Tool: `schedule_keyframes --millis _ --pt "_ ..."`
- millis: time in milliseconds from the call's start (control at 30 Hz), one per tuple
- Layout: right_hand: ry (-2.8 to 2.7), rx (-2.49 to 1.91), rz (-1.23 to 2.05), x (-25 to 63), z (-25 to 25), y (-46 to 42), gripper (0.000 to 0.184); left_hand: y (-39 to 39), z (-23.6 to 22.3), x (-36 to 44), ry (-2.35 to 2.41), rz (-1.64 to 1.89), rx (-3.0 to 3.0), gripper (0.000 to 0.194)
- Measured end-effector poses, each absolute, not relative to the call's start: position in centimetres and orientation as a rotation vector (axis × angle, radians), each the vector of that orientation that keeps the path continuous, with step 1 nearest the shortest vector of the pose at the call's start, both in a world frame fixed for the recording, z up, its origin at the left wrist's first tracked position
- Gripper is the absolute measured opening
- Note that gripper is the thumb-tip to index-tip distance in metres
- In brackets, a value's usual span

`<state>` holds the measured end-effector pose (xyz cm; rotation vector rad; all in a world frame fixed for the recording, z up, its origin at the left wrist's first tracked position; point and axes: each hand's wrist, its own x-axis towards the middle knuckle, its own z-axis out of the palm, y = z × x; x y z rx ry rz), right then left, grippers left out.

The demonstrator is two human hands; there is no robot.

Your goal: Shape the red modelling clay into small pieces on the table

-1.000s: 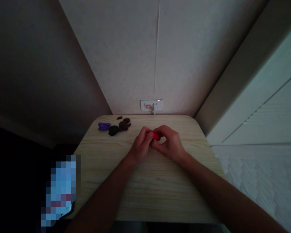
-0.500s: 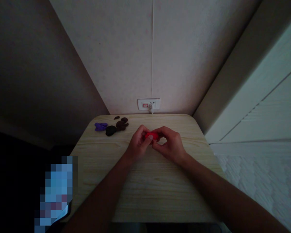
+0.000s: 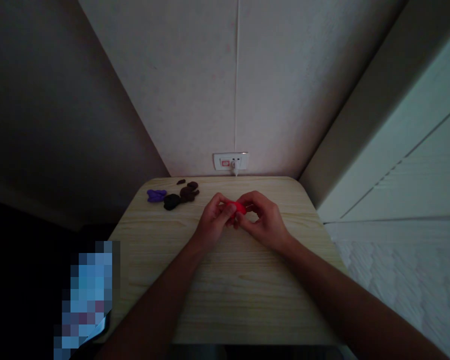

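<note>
A small lump of red modelling clay [image 3: 240,207] is pinched between both hands above the middle of the table. My left hand [image 3: 215,218] is closed on its left side, the thumb pressing its near face. From the right, my right hand [image 3: 264,218] grips it with thumb and fingertips, and the fingers hide part of it. Farther left on the tabletop lie a purple clay piece [image 3: 156,195], a black clay piece [image 3: 171,201] and several brown clay pieces [image 3: 188,194].
The pale wooden table [image 3: 225,290] has rounded far corners and stands against the wall. A socket with a white plug [image 3: 234,166] sits just above its far edge. At the left edge lies a lit, pixelated screen [image 3: 88,295]. White quilted bedding [image 3: 405,285] is at the right.
My fingers have shifted on the red clay, turning or pressing it, and its visible shape differs slightly. The view has moved a little. The other clay pieces lie where they were.
</note>
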<state>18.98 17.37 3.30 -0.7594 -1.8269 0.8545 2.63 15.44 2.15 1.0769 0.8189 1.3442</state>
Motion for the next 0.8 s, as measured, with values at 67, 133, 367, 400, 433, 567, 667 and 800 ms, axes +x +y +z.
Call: schedule_keyframes --millis 67,133,367,400,433,567,667,800 --pt "-1.875 -0.702 0.806 19.1 3.3 17.5 0.03 15.5 2.2 2.5 0.814 1.36 1.104 0.035" --pt "-1.919 -0.671 0.769 19.2 3.4 17.6 0.03 15.5 2.4 2.5 0.806 1.364 1.114 0.035" --pt "-1.937 -0.767 0.635 19.2 3.4 17.5 0.016 15.3 2.4 2.4 0.836 1.243 1.115 0.031" --pt "-1.937 -0.781 0.608 19.2 3.4 17.4 0.015 15.3 2.4 2.4 0.839 1.241 1.117 0.032" --pt "-1.935 -0.797 0.591 19.1 3.3 17.4 0.014 15.3 2.4 2.4 0.839 1.242 1.113 0.033" --pt "-1.829 -0.898 0.742 18.5 3.0 17.3 0.015 15.2 2.6 2.7 0.84 1.247 1.041 0.035" --pt "-1.57 -0.898 1.173 17.8 3.1 17.3 0.019 15.0 2.8 3.1 0.833 1.265 0.971 0.032" --pt "-1.289 -0.845 1.53 17.3 3.7 17.3 0.028 14.8 3.2 3.6 0.779 1.282 0.855 0.027"
